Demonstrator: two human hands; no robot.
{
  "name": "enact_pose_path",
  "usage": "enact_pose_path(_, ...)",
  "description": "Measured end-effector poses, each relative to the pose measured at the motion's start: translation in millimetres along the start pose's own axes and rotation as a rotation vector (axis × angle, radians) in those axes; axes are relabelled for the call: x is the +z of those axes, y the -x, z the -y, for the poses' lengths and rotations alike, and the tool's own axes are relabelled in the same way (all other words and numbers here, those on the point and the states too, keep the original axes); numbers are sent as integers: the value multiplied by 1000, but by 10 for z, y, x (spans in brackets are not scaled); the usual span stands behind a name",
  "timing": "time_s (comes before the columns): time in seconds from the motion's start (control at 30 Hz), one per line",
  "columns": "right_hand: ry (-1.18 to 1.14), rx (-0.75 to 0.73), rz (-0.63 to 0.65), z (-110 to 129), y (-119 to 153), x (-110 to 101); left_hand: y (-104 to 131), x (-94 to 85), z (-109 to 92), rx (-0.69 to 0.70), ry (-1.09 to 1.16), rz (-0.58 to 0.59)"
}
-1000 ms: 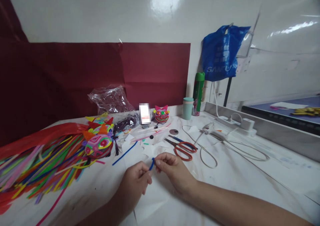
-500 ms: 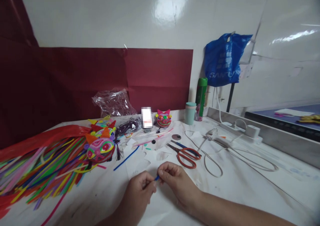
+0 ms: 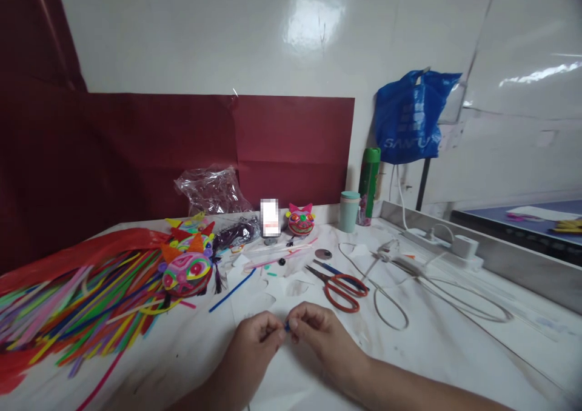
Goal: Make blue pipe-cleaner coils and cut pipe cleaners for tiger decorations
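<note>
Close together over the white tabletop, my left hand (image 3: 255, 344) and my right hand (image 3: 321, 332) pinch a tiny blue piece (image 3: 287, 325) between their fingertips. Most of it is hidden by the fingers; its colour matches a long blue strip (image 3: 233, 290) lying just beyond my left hand. Scissors with red-orange handles (image 3: 343, 291) lie past my right hand, blades pointing left, beside a slim blue tool (image 3: 330, 267). Under and behind the hands are sheets of white paper (image 3: 248, 305).
Many coloured strips (image 3: 100, 302) spread over red material at left, beside colourful animal-head figures (image 3: 188, 273). A pink animal head (image 3: 301, 219), a mint cup (image 3: 349, 212) and a green can (image 3: 369, 183) stand at the back. White cables (image 3: 454, 290) lie at right.
The fingertips have drawn slightly closer, so less of the blue piece shows between them. The camera view has shifted a little, moving the whole scene slightly down and right.
</note>
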State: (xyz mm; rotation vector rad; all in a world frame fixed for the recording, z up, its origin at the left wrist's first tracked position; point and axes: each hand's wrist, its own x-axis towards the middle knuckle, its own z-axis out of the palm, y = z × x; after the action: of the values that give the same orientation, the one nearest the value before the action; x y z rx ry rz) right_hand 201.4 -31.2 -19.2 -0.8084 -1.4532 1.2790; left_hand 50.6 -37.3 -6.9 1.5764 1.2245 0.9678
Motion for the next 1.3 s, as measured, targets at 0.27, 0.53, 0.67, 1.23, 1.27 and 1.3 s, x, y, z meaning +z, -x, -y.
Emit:
enact_pose_path(0.27, 708, -413, 159, 140, 98, -87, 97, -22, -190, 76, -170, -10)
enact_pose_path(0.53, 145, -124, 105, 132, 23, -94, 59, -31, -211, 24, -34, -78)
enact_pose_path(0.67, -105, 36, 32, 83, 31, -21, 42, 3, -167, -112, 162, -29)
enact_pose_path(1.23, 677, -417, 198, 215, 80, -115, 91, -28, -203, 81, -269, -5)
enact_pose_path(1.27, 715, -442, 220, 217, 82, -120, 94, -33, -176, 129, -331, -8)
enact_pose_path(1.3, 740, -451, 234, 212, 85, -122, 99, -40, -149, 182, -397, -8)
